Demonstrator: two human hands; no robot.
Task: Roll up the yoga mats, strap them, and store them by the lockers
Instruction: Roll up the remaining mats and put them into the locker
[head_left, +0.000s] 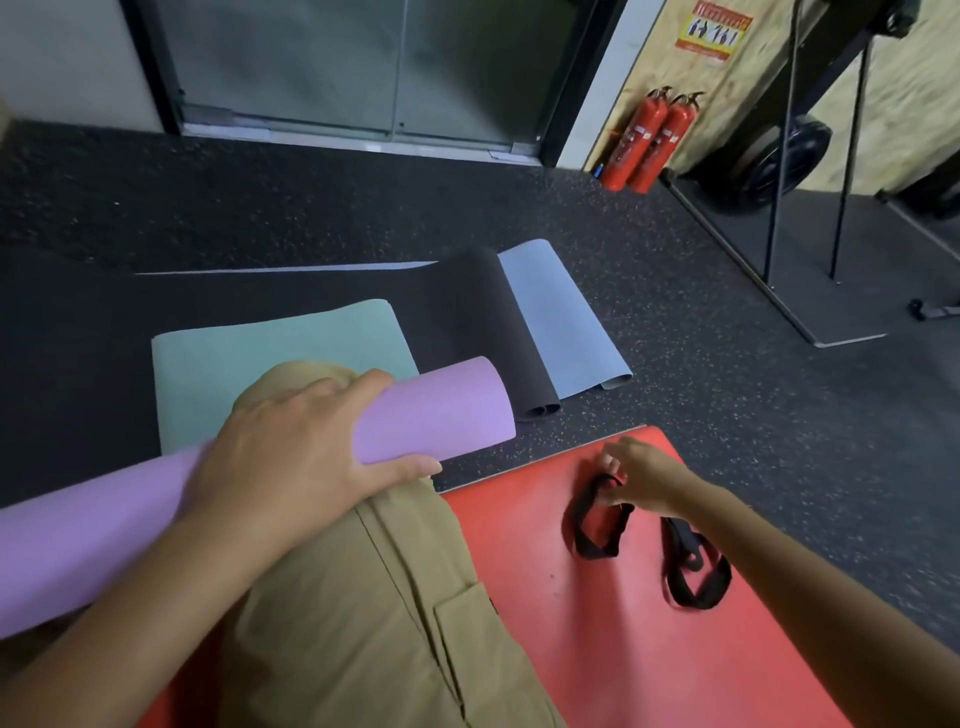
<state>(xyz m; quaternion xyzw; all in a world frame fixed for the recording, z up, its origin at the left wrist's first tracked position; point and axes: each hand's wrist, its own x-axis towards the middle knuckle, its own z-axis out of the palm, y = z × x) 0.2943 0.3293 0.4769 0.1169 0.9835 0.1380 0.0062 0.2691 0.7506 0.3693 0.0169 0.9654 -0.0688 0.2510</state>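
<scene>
A rolled purple yoga mat lies across my tan-trousered knee, running from lower left to the middle. My left hand grips the roll from above, thumb on its near side. My right hand pinches a black strap that lies looped on a red mat. A second black strap lies just right of it on the same mat. A teal mat lies flat beyond my knee. A dark mat and a light blue mat lie loosely folded to its right.
Dark speckled rubber floor surrounds the mats. Two red fire extinguishers stand at the far wall beside a glass door. A black gym rack with weight plates fills the right side.
</scene>
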